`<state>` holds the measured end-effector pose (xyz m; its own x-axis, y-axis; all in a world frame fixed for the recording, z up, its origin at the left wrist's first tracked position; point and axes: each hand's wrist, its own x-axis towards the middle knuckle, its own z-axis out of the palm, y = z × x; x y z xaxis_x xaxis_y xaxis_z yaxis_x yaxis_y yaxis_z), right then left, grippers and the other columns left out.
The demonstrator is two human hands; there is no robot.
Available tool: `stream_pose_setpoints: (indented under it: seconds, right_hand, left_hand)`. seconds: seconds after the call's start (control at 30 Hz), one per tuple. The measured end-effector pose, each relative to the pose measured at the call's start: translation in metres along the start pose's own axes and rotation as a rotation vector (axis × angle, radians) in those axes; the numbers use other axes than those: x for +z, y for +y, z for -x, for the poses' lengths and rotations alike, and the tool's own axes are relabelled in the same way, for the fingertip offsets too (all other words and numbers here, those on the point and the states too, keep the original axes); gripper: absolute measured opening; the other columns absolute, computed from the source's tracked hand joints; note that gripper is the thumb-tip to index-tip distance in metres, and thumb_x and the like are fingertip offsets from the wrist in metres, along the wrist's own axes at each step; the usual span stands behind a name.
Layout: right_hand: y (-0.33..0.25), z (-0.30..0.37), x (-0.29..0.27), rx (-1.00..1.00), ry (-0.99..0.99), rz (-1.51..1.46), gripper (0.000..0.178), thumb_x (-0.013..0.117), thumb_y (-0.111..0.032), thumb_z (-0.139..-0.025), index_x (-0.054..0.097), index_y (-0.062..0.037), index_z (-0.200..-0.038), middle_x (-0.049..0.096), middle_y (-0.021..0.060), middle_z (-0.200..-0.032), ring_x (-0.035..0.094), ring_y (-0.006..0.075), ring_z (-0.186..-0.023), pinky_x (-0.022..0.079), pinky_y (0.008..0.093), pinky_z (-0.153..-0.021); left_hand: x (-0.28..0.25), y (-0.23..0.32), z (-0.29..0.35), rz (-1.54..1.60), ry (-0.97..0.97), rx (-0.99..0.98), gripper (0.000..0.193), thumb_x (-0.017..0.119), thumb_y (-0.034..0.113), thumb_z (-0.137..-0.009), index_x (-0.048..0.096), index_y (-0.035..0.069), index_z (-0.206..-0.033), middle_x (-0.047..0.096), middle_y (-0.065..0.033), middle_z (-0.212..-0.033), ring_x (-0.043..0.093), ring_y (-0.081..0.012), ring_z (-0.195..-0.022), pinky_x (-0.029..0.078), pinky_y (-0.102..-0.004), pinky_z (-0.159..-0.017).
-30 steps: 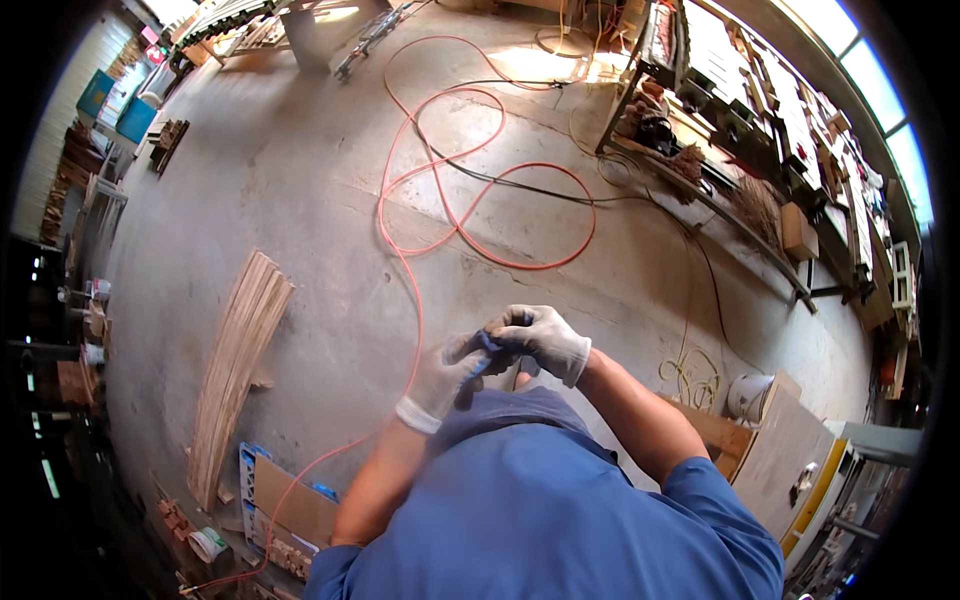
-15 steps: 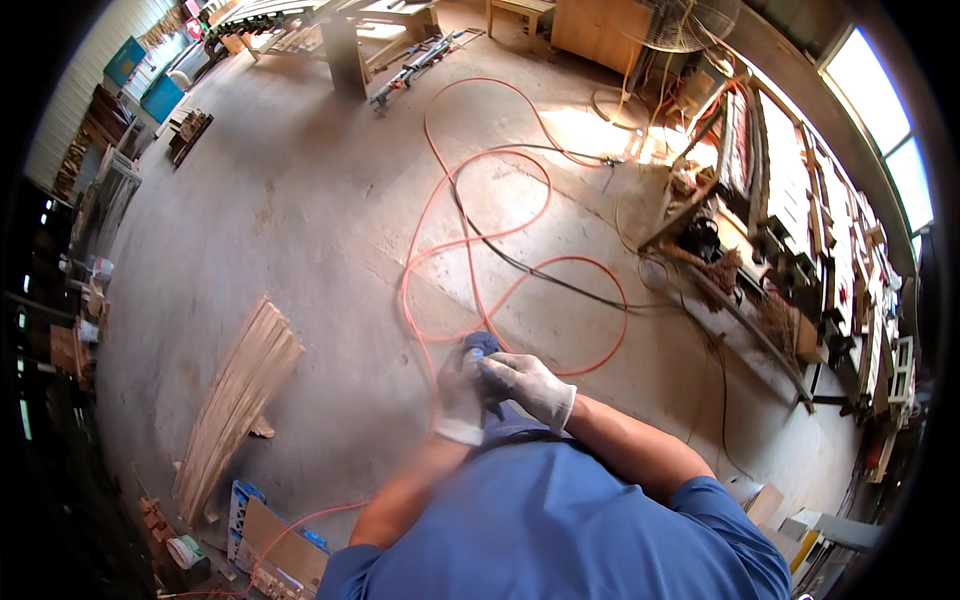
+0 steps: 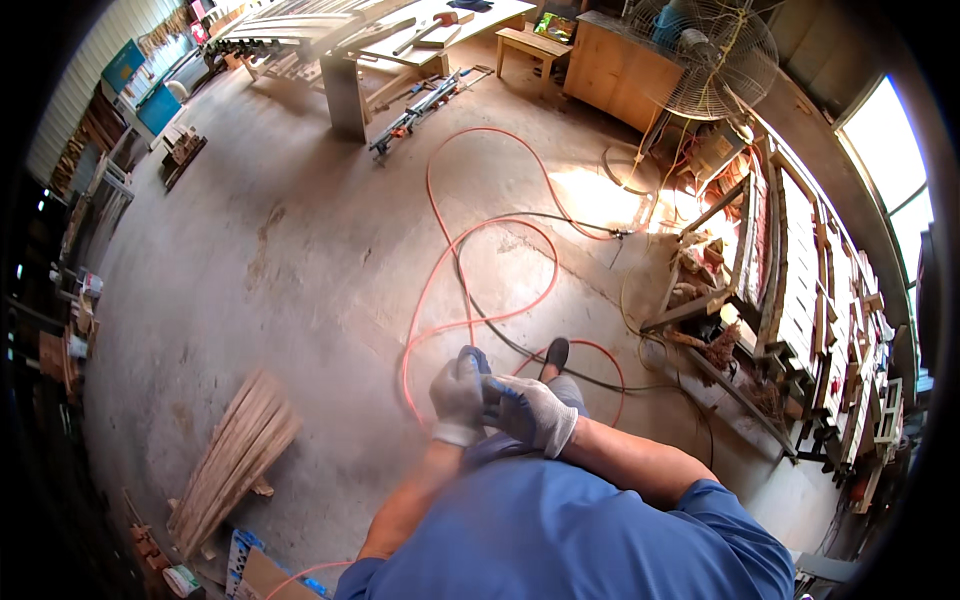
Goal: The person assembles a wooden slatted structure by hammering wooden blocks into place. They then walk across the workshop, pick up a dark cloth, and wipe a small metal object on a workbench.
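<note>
My left hand and my right hand are together in front of my blue shirt. Both wear pale knit work gloves with blue-coated palms and fingers. The left fingers are curled, their blue tips pointing away from me. The right fingers bend inward and touch the left hand. Whatever lies between them, if anything, is hidden. Beyond the hands, an orange-red hose loops over the concrete floor. A dark hose crosses it. My dark shoe shows just past the right hand.
A stack of wooden boards lies at the lower left. Far ahead stands a worktable with a mallet, and bar clamps lie beside it. A large fan and a rack of timber line the right.
My view has shifted, showing more of the far worktable and fan; the hoses and boards sit lower. My shoe has come into sight. The hands remain together, with the right turned slightly.
</note>
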<state>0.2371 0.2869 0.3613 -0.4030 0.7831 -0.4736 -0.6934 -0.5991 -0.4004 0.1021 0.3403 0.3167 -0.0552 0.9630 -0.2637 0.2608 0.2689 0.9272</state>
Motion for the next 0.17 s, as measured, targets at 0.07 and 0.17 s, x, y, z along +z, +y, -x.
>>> stream_pose_setpoints:
  seconds: [0.07, 0.17]
  right_hand:
    - [-0.033, -0.029, -0.010, 0.014, -0.046, -0.139, 0.031, 0.060, -0.031, -0.109, 0.065, -0.0084, -0.130, 0.072, 0.0038, -0.111, 0.068, 0.0168, -0.095, 0.055, 0.0318, -0.084]
    - [-0.085, -0.041, -0.020, 0.154, 0.059, 0.133, 0.086, 0.039, -0.070, -0.100, 0.047, -0.0016, -0.151, 0.056, 0.0110, -0.145, 0.055, 0.0279, -0.129, 0.036, 0.0437, -0.114]
  left_hand:
    - [0.026, 0.008, -0.039, -0.008, 0.011, 0.002, 0.043, 0.058, 0.036, -0.106, 0.077, -0.001, -0.096, 0.076, -0.0167, -0.083, 0.075, -0.0274, -0.080, 0.057, -0.0425, -0.074]
    - [0.047, 0.011, -0.075, -0.073, 0.019, 0.064, 0.043, 0.058, 0.037, -0.106, 0.077, -0.001, -0.097, 0.077, -0.0158, -0.083, 0.076, -0.0280, -0.082, 0.057, -0.0426, -0.075]
